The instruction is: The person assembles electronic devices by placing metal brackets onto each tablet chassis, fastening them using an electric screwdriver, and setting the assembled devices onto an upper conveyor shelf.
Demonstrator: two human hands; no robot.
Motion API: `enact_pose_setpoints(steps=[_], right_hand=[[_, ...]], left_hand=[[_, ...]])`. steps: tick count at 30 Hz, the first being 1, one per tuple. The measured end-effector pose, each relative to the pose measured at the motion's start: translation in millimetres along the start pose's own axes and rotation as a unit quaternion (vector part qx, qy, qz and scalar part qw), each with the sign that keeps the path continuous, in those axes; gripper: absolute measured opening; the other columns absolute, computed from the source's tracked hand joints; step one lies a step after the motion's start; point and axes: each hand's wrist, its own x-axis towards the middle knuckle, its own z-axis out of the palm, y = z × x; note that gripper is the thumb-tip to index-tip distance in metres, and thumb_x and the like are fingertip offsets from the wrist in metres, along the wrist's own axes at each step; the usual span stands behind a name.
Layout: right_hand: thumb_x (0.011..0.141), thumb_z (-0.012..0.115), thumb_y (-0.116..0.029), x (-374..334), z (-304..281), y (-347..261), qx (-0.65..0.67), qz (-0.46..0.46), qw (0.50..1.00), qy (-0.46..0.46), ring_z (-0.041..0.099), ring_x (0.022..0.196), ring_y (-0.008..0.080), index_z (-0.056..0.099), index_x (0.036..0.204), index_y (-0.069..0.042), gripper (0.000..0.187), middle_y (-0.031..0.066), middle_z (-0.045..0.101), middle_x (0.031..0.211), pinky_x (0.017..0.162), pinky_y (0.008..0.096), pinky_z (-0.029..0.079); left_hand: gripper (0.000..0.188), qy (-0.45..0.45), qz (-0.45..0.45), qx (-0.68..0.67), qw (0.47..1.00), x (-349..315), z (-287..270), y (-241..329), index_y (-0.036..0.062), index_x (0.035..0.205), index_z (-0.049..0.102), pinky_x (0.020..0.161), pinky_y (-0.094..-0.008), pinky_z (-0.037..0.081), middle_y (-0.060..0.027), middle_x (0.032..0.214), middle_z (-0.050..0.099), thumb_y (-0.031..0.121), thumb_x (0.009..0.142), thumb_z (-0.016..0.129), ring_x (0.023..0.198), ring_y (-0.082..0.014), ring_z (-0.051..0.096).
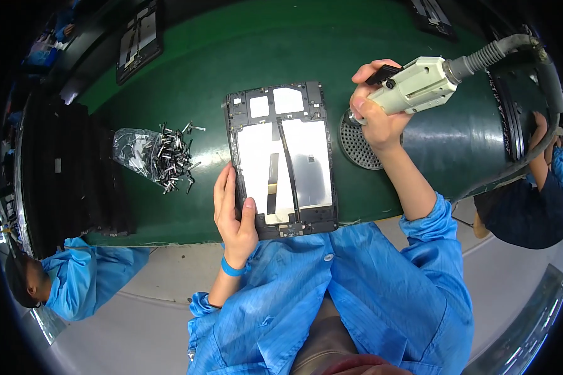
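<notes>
An opened tablet (313,169) lies on the green table before me, its silvery inside facing up and a dark ribbon strip running down the middle. My left hand (234,219) grips its lower left edge, thumb over the rim and fingers along the side. To the right of the tablet, my right hand (378,115) is closed around a pale hand tool (422,84) with a black lever and a ribbed hose. Below that hand is a round perforated metal disc (356,145), partly covered by it. Whether the disc is joined to the tool I cannot tell.
Small dark and silvery parts (176,156) spill from a clear plastic bag (134,149) at left. Beyond it rises a black stack (56,169). Other tablets (139,44) lie at the far side. A grey hose (552,94) loops down at right. People sit left and right.
</notes>
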Motion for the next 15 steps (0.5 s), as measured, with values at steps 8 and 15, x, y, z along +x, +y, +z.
enact_pose_setpoints(steps=[8, 15], right_hand=[[0.069, 0.054, 0.007, -0.3, -2.7, -0.7, -0.003, 0.005, 1.0, -0.004, 0.05, 0.052, 0.0089, 0.042, 0.114, 0.005, 0.046, 0.0195, 0.057, 0.093, 0.044, 0.0209, 0.042], [0.072, 0.055, 0.005, 3.6, -10.4, -5.5, 0.016, 0.016, 0.991, -0.129, 0.051, 0.06, 0.0076, 0.044, 0.114, 0.002, 0.044, 0.0156, 0.059, 0.092, 0.054, 0.0207, 0.044]], left_hand=[[0.049, 0.006, -0.013, -0.04, 0.999, 0.6, 0.4, -3.2, -0.0073, 0.13, 0.042, 0.104, -0.0374, 0.03, -0.0219, 0.134, 0.041, 0.004, 0.083, 0.052, 0.124, -0.0325, 0.041], [0.048, 0.018, -0.026, -0.093, 0.995, 1.8, 2.4, 1.5, -0.0082, 0.128, 0.043, 0.101, -0.0352, 0.033, -0.0209, 0.133, 0.042, 0.004, 0.083, 0.054, 0.122, -0.0293, 0.043]])
